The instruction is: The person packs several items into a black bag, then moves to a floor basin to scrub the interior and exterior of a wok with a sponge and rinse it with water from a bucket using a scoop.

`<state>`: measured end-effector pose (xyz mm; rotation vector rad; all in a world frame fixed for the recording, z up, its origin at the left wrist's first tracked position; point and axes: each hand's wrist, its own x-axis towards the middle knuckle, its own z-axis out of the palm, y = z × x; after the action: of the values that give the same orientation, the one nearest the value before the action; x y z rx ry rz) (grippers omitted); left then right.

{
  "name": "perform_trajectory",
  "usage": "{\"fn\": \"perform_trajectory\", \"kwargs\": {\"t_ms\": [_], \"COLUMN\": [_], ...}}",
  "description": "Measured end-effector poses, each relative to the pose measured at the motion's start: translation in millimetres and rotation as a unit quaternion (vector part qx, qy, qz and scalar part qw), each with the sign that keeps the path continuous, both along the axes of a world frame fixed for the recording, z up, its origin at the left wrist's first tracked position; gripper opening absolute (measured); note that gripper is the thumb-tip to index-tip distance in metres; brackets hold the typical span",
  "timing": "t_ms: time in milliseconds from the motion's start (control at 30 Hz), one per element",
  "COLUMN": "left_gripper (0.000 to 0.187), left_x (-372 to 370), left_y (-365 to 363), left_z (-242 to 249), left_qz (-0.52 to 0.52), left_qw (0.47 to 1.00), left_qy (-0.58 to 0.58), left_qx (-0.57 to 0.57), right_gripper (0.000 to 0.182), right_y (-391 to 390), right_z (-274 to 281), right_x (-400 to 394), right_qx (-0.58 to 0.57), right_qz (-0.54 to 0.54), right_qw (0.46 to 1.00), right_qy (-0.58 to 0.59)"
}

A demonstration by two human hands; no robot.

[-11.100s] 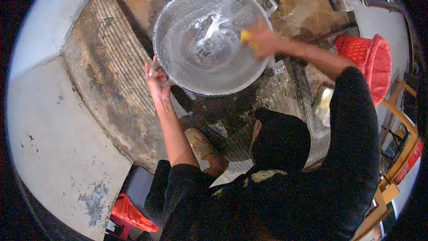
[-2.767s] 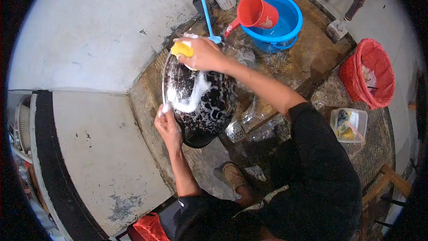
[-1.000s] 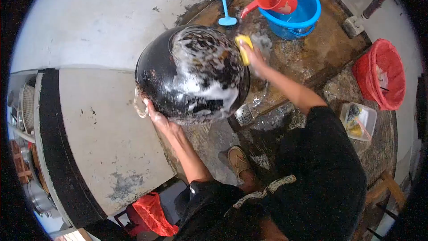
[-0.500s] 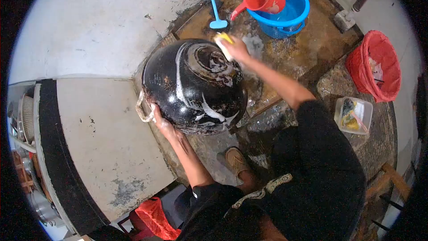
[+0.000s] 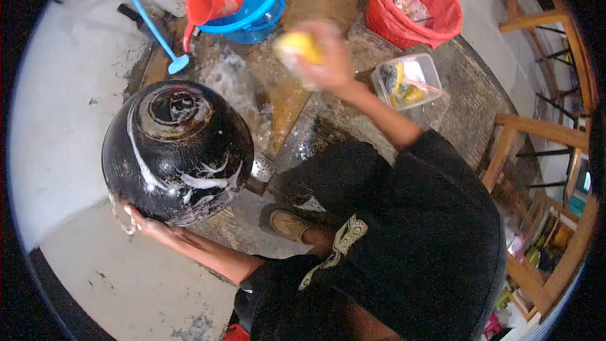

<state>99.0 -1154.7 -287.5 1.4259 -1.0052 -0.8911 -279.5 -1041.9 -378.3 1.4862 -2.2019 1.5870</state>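
Observation:
A big black wok (image 5: 183,151), its ringed base turned up, carries white streaks of suds on its outside. My left hand (image 5: 148,222) is closed on its lower rim, beside a pale wrapped loop handle (image 5: 120,211). Away from the wok, my right hand (image 5: 329,57) is in the air to the right, blurred by motion. Its fingers are closed around a yellow and white sponge (image 5: 300,47). A clear plastic tub (image 5: 382,85) with scrubbing pads inside stands on the floor near my right forearm.
A blue basin (image 5: 268,16) with water and a red dipper (image 5: 214,0) stands at the back. Beside the wall lies a light-blue handled tool (image 5: 154,31). A red lined bin (image 5: 385,16) stands back right, with wooden stools (image 5: 536,127) at right. The floor is wet and sudsy.
My right hand has lifted off the wok's base with the sponge and swung right toward the plastic tub. My left hand stays on the rim. The view has turned to the right.

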Motion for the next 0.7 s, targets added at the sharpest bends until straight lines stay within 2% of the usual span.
{"fn": "perform_trajectory", "kwargs": {"t_ms": [33, 67, 100, 133, 167, 233, 267, 333, 367, 400, 433, 467, 500, 533, 567, 600, 700], "left_gripper": [0.056, 0.057, 0.055, 0.053, 0.052, 0.047, 0.044, 0.036, 0.033, 0.029, 0.028, 0.028, 0.029, 0.029, 0.028, 0.028, 0.025], "left_x": [7.3, 14.3, 15.0, 17.7, 20.1, 1.4, -13.6, -8.7, -5.8, -2.7, 1.0, 5.0, 9.6, 15.1, 15.8, 7.6, 4.4], "left_y": [-7.8, -13.2, -19.3, -23.5, -27.4, -19.2, -11.2, -17.5, -18.7, -20.0, -23.5, -25.6, -26.9, -27.6, -29.0, -25.9, -25.6], "left_z": [-4.2, -6.9, -8.4, -13.6, -17.7, -3.0, 9.5, 1.8, -0.7, -2.4, -9.7, -16.0, -21.0, -23.9, -24.2, -19.2, -13.5], "left_qz": [-0.012, -0.020, -0.015, 0.015, 0.019, 0.036, 0.049, 0.044, 0.041, 0.039, 0.030, 0.031, 0.034, 0.038, 0.028, 0.039, 0.053], "left_qw": [1.000, 0.999, 1.000, 0.999, 1.000, 0.998, 0.997, 0.995, 0.994, 0.991, 0.992, 0.991, 0.989, 0.986, 0.988, 0.979, 0.983], "left_qy": [-0.017, -0.038, -0.007, 0.032, 0.010, -0.015, -0.017, 0.017, -0.032, -0.078, -0.027, -0.050, -0.072, -0.097, -0.089, -0.113, -0.101], "left_qx": [-0.004, -0.009, -0.002, 0.006, -0.018, -0.048, -0.054, -0.084, -0.093, -0.102, -0.117, -0.121, -0.127, -0.133, -0.124, -0.167, -0.146], "right_gripper": [0.038, 0.039, 0.040, 0.038, 0.034, 0.036, 0.035, 0.032, 0.028, 0.031, 0.031, 0.034, 0.035, 0.056, 0.068, 0.081, 0.098], "right_y": [35.4, 69.4, 100.1, 124.4, 141.9, 152.0, 140.0, 103.2, 72.1, 36.4, 0.7, -48.6, -95.3, -138.1, -187.9, -230.5, -320.4], "right_z": [1.5, -15.1, -13.2, -14.5, -30.6, -8.5, 4.1, 31.3, 43.5, 39.9, 44.3, 17.1, -8.6, -28.8, -54.3, -75.3, -100.4], "right_x": [-18.6, -40.5, -50.6, -54.6, -61.0, -57.8, -58.2, -50.1, -39.1, -30.8, -8.1, 6.2, 28.4, 45.7, 71.0, 91.2, 114.6], "right_qx": [0.020, 0.056, 0.069, 0.136, 0.156, 0.278, 0.227, 0.125, 0.044, 0.014, 0.022, -0.005, 0.032, 0.125, 0.185, 0.242, 0.171], "right_qz": [-0.081, -0.113, -0.132, -0.180, -0.206, -0.169, -0.157, -0.134, -0.091, -0.065, 0.005, 0.163, 0.246, 0.346, 0.300, 0.252, 0.207], "right_qw": [0.994, 0.989, 0.983, 0.968, 0.958, 0.931, 0.947, 0.972, 0.986, 0.991, 0.998, 0.941, 0.869, 0.774, 0.716, 0.645, 0.711], "right_qy": [0.074, 0.080, 0.106, 0.113, 0.122, 0.166, 0.163, 0.147, 0.136, 0.115, -0.066, -0.297, -0.429, -0.516, -0.603, -0.680, -0.650]}}
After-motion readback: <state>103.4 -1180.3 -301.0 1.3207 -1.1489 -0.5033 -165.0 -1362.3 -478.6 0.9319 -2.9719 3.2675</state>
